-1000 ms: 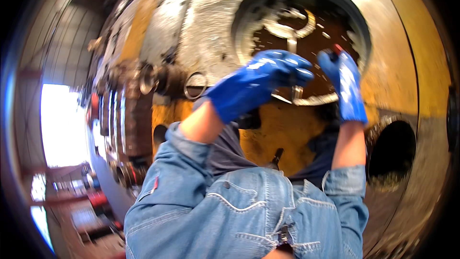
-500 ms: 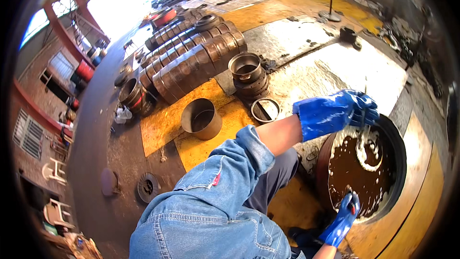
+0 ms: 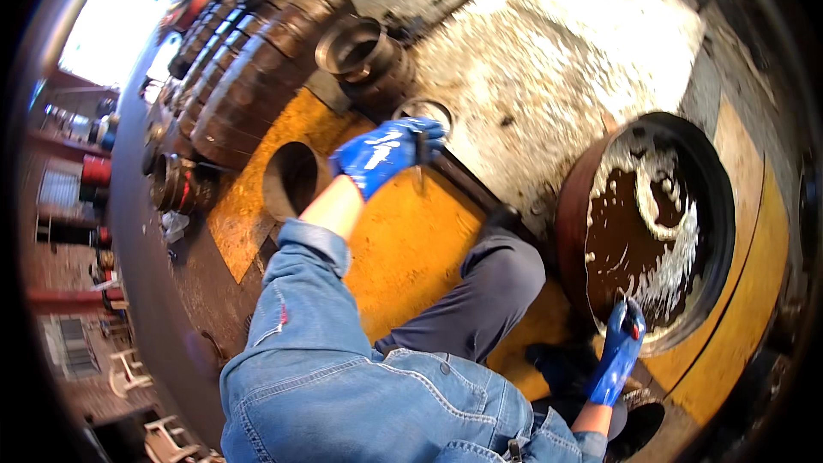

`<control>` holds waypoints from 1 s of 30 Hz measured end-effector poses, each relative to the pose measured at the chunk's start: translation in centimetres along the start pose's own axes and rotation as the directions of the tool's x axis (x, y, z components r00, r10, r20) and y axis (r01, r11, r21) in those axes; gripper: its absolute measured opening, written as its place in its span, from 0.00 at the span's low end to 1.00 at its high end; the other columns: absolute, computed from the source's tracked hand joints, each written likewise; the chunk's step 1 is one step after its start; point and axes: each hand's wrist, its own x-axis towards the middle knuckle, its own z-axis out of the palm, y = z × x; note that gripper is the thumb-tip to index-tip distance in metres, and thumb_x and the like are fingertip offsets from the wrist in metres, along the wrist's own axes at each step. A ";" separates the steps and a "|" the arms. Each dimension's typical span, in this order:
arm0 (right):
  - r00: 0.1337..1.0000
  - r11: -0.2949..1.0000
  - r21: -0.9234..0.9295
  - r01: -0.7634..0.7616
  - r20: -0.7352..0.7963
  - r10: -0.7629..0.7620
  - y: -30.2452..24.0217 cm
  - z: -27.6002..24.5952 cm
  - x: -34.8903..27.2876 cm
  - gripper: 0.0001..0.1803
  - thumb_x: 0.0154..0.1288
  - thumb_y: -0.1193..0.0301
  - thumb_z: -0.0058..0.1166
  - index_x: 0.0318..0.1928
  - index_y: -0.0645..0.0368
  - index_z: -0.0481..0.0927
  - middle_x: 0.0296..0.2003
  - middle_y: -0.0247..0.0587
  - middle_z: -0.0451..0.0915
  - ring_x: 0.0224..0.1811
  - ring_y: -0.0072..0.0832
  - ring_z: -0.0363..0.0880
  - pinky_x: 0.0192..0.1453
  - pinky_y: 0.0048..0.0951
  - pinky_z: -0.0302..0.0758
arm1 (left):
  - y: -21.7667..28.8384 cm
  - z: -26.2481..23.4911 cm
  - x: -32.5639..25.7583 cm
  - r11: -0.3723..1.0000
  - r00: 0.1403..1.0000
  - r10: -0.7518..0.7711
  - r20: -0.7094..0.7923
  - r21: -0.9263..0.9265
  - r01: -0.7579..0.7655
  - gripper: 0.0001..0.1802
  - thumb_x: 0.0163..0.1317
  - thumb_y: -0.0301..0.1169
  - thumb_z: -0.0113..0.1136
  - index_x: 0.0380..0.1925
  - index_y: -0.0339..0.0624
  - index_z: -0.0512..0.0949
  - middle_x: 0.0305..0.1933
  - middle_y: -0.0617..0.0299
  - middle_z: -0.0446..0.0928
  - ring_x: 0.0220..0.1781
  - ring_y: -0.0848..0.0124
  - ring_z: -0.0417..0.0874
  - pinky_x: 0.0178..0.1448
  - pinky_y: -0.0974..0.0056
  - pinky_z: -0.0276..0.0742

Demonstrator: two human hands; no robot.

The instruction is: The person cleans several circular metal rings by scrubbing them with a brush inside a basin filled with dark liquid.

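Observation:
Both my hands wear blue rubber gloves. My left hand [image 3: 390, 153] is curled closed above the yellow floor plate, beside a round metal ring [image 3: 426, 110]. A thin dark metal piece shows at its fingers, too blurred to name. At the right, my right hand [image 3: 624, 330] is closed at the near rim of a wide reddish-brown drum [image 3: 576, 214]. A red bit and a small pale tip show at its fingers, but what it grips is unclear. Dark brown liquid [image 3: 621, 227] fills the drum, with pale streaks and clots on its surface and along the inner wall.
An open metal cylinder [image 3: 291, 178] stands left of my left forearm. Stacked metal rings [image 3: 364, 60] and rows of brown cylindrical parts [image 3: 257, 69] lie beyond. Yellow plates [image 3: 403, 249] cover the floor around my bent knee. Pale chairs [image 3: 129, 373] stand far left.
My left hand has moved from above the drum, left to beside the metal ring. My right hand stays at the drum's near rim. The view has tilted down; fresh pale streaks show on the liquid.

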 end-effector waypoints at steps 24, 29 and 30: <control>0.960 0.943 -0.257 -0.213 0.127 0.251 -2.7 -1.5 -0.9 0.19 0.78 0.67 0.55 0.61 0.68 0.81 0.50 0.49 0.87 0.50 0.34 0.86 0.58 0.35 0.82 | -2.9 -12.3 15.7 -0.514 0.526 0.609 -0.593 0.209 0.832 0.12 0.71 0.37 0.63 0.50 0.58 0.91 0.54 0.62 0.90 0.59 0.59 0.91 0.54 0.52 0.85; 0.964 0.940 -0.293 -0.177 0.141 0.226 -1.2 -2.4 -1.2 0.21 0.78 0.66 0.56 0.62 0.68 0.81 0.53 0.51 0.87 0.55 0.36 0.86 0.62 0.37 0.82 | -4.6 -12.1 15.6 -0.607 0.571 0.614 -0.545 0.136 0.783 0.10 0.69 0.36 0.63 0.42 0.60 0.93 0.46 0.65 0.92 0.50 0.63 0.93 0.45 0.55 0.83; 0.956 0.937 -0.285 -0.202 0.149 0.251 -1.4 -2.3 -1.1 0.21 0.78 0.65 0.56 0.62 0.69 0.81 0.53 0.51 0.87 0.55 0.36 0.86 0.62 0.37 0.82 | -4.7 -11.7 15.5 -0.620 0.568 0.616 -0.546 0.109 0.777 0.10 0.69 0.37 0.63 0.40 0.60 0.93 0.45 0.65 0.92 0.49 0.63 0.93 0.44 0.55 0.82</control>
